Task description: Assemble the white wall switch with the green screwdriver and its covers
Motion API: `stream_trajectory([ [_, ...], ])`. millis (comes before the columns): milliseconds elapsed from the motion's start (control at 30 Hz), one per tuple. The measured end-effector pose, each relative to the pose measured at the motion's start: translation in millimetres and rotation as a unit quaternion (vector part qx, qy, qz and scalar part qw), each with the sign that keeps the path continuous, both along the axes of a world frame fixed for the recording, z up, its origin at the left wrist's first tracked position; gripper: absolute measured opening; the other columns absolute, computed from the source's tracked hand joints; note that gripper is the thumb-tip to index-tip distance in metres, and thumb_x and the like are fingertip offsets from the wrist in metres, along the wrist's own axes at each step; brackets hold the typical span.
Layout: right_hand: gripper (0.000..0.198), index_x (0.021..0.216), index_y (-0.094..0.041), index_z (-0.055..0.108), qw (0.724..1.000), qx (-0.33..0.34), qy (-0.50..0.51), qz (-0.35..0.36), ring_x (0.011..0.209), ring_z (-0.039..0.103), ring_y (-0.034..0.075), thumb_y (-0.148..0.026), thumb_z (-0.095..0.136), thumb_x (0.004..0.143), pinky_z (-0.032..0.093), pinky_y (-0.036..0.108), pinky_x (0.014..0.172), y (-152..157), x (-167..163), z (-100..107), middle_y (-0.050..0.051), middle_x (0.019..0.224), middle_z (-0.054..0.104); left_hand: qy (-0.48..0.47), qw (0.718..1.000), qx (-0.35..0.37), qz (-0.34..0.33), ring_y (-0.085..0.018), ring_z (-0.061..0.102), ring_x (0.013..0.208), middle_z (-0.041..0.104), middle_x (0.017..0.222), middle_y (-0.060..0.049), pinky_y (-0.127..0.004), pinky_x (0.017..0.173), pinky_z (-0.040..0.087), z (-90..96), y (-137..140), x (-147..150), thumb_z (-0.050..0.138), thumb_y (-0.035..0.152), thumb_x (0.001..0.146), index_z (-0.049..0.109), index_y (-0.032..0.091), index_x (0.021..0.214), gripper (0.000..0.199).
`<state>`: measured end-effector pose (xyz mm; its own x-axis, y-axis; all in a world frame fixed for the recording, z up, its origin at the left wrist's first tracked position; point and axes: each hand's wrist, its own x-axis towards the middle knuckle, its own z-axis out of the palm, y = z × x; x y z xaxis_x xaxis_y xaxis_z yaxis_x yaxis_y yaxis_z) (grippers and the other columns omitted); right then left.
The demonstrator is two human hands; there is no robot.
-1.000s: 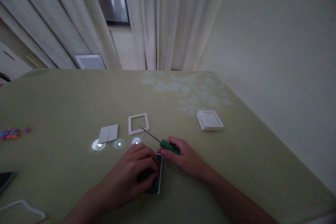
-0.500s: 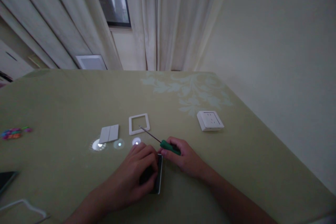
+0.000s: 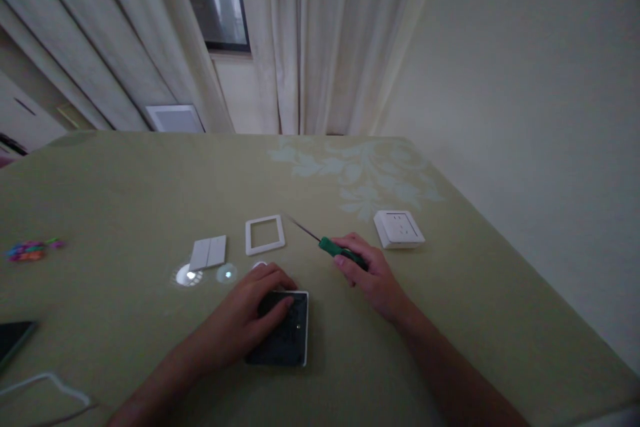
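Note:
My right hand [image 3: 373, 273] is closed round the green handle of a screwdriver [image 3: 343, 253], whose thin shaft points up and left over the table. My left hand [image 3: 257, 310] lies over a square wall switch base [image 3: 280, 340], dark-faced with a white rim. Its fingers reach the base's far edge and the thumb lies across the face, where a small bright spot shows near the right side. Beyond the left hand are a white square frame [image 3: 265, 251] and a white two-part switch cover [image 3: 208, 253]. The base's left part is hidden under the hand.
A white socket box [image 3: 399, 229] stands to the right, near the wall [image 3: 540, 113]. Small colourful pieces [image 3: 30, 250], a dark flat device [image 3: 15, 340] and a white cable [image 3: 47, 377] lie at the left of the green table cover [image 3: 165, 173]. Curtains [image 3: 320, 40] hang behind.
My right hand has moved right and slightly up with the screwdriver, away from the switch base. My left hand has flattened and shifted left, so more of the dark face shows.

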<state>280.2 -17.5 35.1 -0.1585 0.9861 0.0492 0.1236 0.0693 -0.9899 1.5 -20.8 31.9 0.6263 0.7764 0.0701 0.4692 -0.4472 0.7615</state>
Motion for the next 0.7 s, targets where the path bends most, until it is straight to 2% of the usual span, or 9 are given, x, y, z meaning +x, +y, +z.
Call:
stream_trajectory([
  [100,0.033,0.114,-0.024,0.079,0.994,0.059,0.026,-0.088,0.074,0.063,0.016,-0.044,0.088,0.088,0.053,0.028,0.063,4.2,9.9,5.6,0.005,0.102,0.073,-0.007,1.000,-0.021,-0.010,-0.024,0.067,0.104,0.071,0.111,-0.004,-0.037,0.092,0.055,-1.3,-0.7,0.4,0.052,0.034,0.113,0.070,0.025,0.114,0.021],
  [167,0.032,0.105,-0.024,0.076,0.981,0.118,0.065,-0.141,0.081,0.070,0.018,-0.037,0.095,0.083,0.058,0.029,0.070,3.4,13.5,8.9,0.004,0.097,0.077,-0.011,0.999,-0.030,-0.013,-0.024,0.067,0.104,0.072,0.110,-0.005,-0.037,0.092,0.055,-1.9,-0.7,1.5,0.052,0.037,0.113,0.071,0.025,0.116,0.022],
  [267,0.027,0.105,-0.024,0.073,0.950,0.221,0.109,-0.192,0.073,0.069,0.016,-0.032,0.091,0.086,0.056,0.024,0.058,-4.9,13.8,19.2,0.002,0.093,0.077,-0.010,0.999,-0.044,-0.013,-0.024,0.068,0.102,0.073,0.109,-0.005,-0.038,0.093,0.053,-3.7,0.6,3.1,0.052,0.042,0.113,0.072,0.026,0.116,0.026],
  [367,0.022,0.110,-0.024,0.072,0.911,0.340,0.062,-0.227,0.061,0.062,0.013,-0.022,0.084,0.091,0.052,0.023,0.053,-15.6,7.3,39.5,-0.001,0.082,0.070,-0.023,0.998,-0.056,-0.012,-0.024,0.069,0.101,0.074,0.108,-0.004,-0.037,0.092,0.053,-6.4,3.0,3.5,0.053,0.045,0.113,0.074,0.026,0.117,0.028],
  [433,0.032,0.117,-0.024,0.072,0.889,0.412,-0.001,-0.198,0.062,0.063,0.012,-0.017,0.084,0.088,0.054,0.025,0.057,-17.6,-1.1,55.0,-0.001,0.084,0.069,-0.037,0.997,-0.060,-0.007,-0.023,0.070,0.101,0.074,0.108,-0.004,-0.036,0.091,0.054,-8.2,4.8,3.2,0.055,0.046,0.113,0.075,0.027,0.116,0.028],
  [500,0.041,0.123,-0.025,0.070,0.876,0.458,-0.051,-0.141,0.066,0.066,0.013,-0.017,0.084,0.086,0.057,0.027,0.063,-13.3,-12.2,67.4,0.000,0.091,0.070,-0.046,0.997,-0.061,-0.004,-0.023,0.070,0.100,0.074,0.108,-0.004,-0.035,0.089,0.054,-9.6,6.7,3.0,0.056,0.046,0.112,0.076,0.027,0.116,0.028],
  [600,0.036,0.123,-0.026,0.067,0.866,0.488,-0.078,-0.069,0.072,0.070,0.014,-0.017,0.079,0.090,0.060,0.026,0.070,0.2,-30.6,75.3,-0.001,0.089,0.071,-0.057,0.997,-0.058,-0.004,-0.023,0.070,0.099,0.075,0.107,-0.004,-0.034,0.088,0.054,-11.2,8.5,3.3,0.057,0.046,0.112,0.077,0.026,0.115,0.029],
  [700,0.029,0.120,-0.024,0.067,0.865,0.493,-0.086,-0.034,0.074,0.071,0.012,-0.018,0.074,0.093,0.060,0.023,0.073,10.9,-44.3,71.1,-0.001,0.092,0.075,-0.067,0.996,-0.057,-0.002,-0.023,0.070,0.097,0.074,0.105,-0.004,-0.034,0.086,0.053,-12.3,8.7,4.3,0.058,0.045,0.112,0.077,0.024,0.113,0.028],
])
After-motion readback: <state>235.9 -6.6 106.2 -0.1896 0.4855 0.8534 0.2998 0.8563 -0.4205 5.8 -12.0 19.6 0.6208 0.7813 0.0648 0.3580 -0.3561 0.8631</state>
